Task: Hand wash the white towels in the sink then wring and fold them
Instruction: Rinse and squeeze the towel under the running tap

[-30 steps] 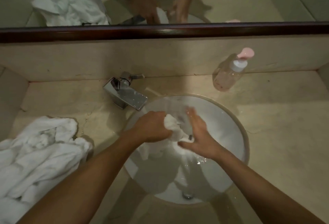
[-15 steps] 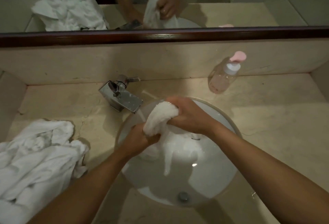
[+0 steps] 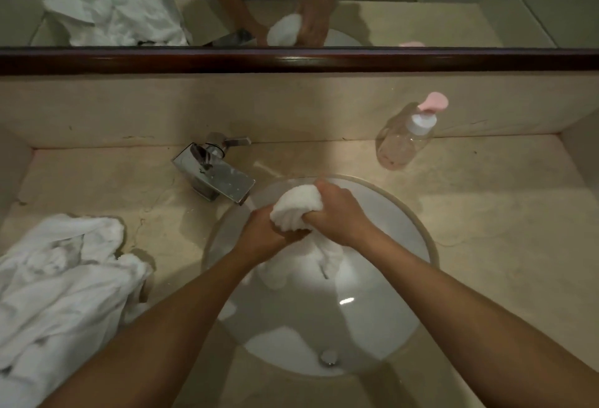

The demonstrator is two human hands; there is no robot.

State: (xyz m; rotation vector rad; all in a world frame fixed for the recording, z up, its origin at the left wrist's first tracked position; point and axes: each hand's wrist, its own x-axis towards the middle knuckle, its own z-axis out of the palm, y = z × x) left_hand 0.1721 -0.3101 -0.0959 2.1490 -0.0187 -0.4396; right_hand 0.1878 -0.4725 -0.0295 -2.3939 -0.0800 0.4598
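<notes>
Both my hands are clamped on one white towel (image 3: 296,210) above the sink (image 3: 421,245): my left hand (image 3: 265,232) grips it from below, my right hand (image 3: 337,213) squeezes the bunched top, and its tail hangs into the bowl. More towels (image 3: 61,281) lie heaped on the counter (image 3: 486,213), left of the tap (image 3: 215,174).

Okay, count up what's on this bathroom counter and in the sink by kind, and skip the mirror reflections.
Towel in both hands over the sink: 1
Heap of white towels on the counter, left: 1 heap, separate towels cannot be told apart
Faucet: 1
Pump bottle with pink top: 1
Sink basin: 1
Total: 5
</notes>
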